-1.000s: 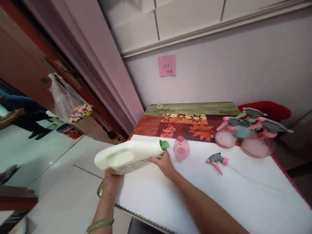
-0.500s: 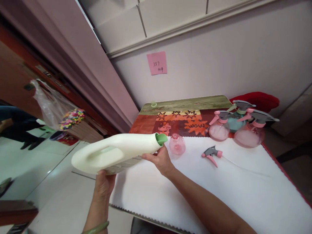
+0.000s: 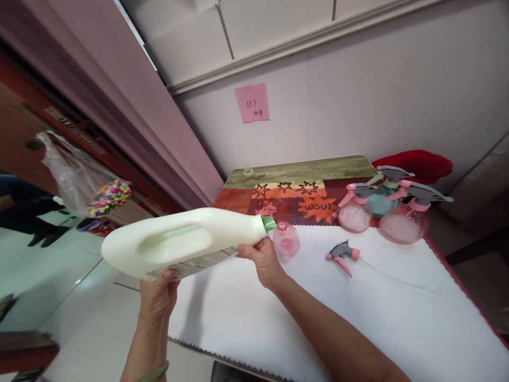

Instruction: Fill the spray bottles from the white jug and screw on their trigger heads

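A large white detergent jug point(image 3: 183, 236) with a green pouring spout point(image 3: 269, 224) lies tilted in both my hands. Under its base end, my left hand point(image 3: 159, 294) is closed on the labelled side. My right hand point(image 3: 264, 262) grips it close to the neck. The spout tip is right beside the mouth of a small pink spray bottle point(image 3: 287, 241) that stands without its top on the white cloth. I cannot tell whether any liquid is coming out. Farther right lies a grey and pink trigger sprayer point(image 3: 342, 253) with its thin tube.
Two pink spray bottles point(image 3: 354, 216) and a teal one point(image 3: 384, 201) stand at the table's right. A green cap point(image 3: 248, 171) sits at the back left. Beyond the table's left side hangs a plastic bag point(image 3: 66, 175); a person's legs point(image 3: 34, 217) show there.
The jug has tipped further, its base end rising and its spout coming down to the pink bottle's mouth. Both my hands moved with it. The whole view has shifted slightly.
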